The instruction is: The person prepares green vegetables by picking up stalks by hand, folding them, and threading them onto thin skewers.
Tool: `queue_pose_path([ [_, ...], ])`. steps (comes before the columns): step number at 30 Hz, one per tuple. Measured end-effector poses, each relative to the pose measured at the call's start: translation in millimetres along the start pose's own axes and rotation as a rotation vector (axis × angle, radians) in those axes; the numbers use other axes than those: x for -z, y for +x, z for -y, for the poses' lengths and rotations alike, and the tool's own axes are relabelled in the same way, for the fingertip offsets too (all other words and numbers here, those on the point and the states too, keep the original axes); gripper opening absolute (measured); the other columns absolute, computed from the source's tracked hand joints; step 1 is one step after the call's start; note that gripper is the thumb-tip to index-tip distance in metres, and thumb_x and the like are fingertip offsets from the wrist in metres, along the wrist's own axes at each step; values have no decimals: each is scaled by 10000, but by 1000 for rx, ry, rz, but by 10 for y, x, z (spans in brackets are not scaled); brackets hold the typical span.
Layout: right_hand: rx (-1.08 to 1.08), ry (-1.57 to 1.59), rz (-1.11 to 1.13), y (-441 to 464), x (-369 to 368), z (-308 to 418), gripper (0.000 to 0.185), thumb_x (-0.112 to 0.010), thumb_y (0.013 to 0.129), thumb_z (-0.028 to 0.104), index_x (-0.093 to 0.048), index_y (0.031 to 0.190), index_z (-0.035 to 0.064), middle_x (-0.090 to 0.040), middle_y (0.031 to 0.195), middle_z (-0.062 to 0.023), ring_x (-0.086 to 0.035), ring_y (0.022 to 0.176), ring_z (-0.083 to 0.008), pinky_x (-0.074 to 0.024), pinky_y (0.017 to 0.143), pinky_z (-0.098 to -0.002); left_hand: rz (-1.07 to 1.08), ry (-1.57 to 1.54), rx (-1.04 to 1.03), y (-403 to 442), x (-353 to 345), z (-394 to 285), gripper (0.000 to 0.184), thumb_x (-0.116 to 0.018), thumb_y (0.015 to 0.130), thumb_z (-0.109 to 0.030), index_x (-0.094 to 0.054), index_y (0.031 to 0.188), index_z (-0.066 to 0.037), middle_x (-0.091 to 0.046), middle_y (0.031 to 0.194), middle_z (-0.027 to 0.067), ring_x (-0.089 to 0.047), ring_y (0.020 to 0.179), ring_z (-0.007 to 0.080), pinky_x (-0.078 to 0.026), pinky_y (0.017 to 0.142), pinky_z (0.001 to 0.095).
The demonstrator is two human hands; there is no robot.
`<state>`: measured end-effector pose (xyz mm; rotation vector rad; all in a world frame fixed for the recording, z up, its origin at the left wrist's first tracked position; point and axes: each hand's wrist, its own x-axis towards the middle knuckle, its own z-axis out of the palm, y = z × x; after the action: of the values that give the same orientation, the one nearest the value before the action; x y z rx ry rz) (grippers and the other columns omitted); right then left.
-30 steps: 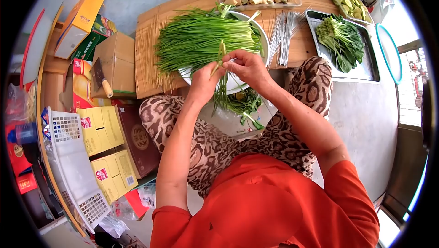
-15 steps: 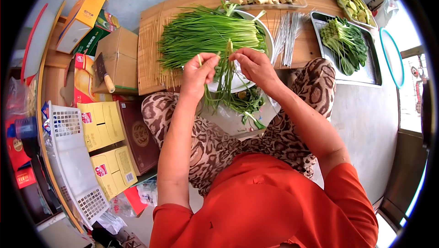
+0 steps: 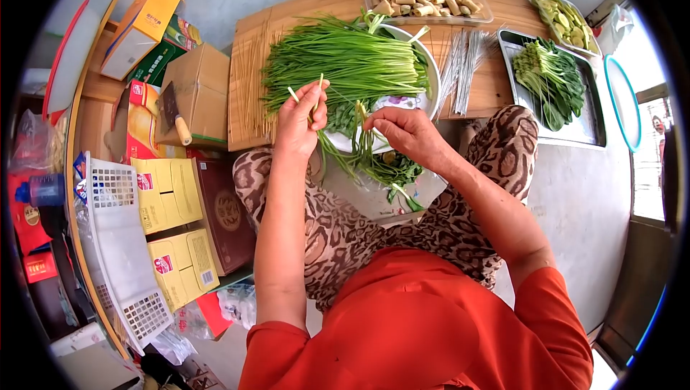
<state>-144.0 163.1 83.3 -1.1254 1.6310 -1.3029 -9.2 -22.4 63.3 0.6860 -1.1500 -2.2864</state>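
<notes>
My left hand is closed on a few green stalks, whose pale ends stick up above the fingers. To its right, my right hand pinches a small bunch of chives that hangs down from the fingertips. Behind both hands, a large pile of long chives lies across a white bowl and over the wooden board. Loose leafy greens are below, between the knees.
Tan cut pieces fill a clear tray at the back. Thin skewers lie beside the bowl. A metal tray holds leafy greens. A knife rests by a cardboard box at left, near a white basket.
My hands have moved apart. My right hand has come down with its bunch, while my left hand has turned with its stalks. The view has shifted slightly.
</notes>
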Motion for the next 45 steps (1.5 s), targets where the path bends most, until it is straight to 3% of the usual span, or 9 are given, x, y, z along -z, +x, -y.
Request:
queue_pose_path([
  [3,-26,9,15,0,-8,-8,200,-515,937,171,-641,974,19,-590,728,-50,-498,657,-107,-434,617,-279,18,0,0,-6,-13,5,219,-594,909,-152,-620,1057,8,-565,780,-7,-434,526,40,-292,429,180],
  [45,-22,-62,36,15,-8,8,215,-510,934,172,-638,964,1,-604,728,-74,-527,663,-127,-446,632,-295,58,24,3,-21,28,18,252,-563,929,-194,-584,1063,19,-543,835,-2,-417,550,43,-297,423,174],
])
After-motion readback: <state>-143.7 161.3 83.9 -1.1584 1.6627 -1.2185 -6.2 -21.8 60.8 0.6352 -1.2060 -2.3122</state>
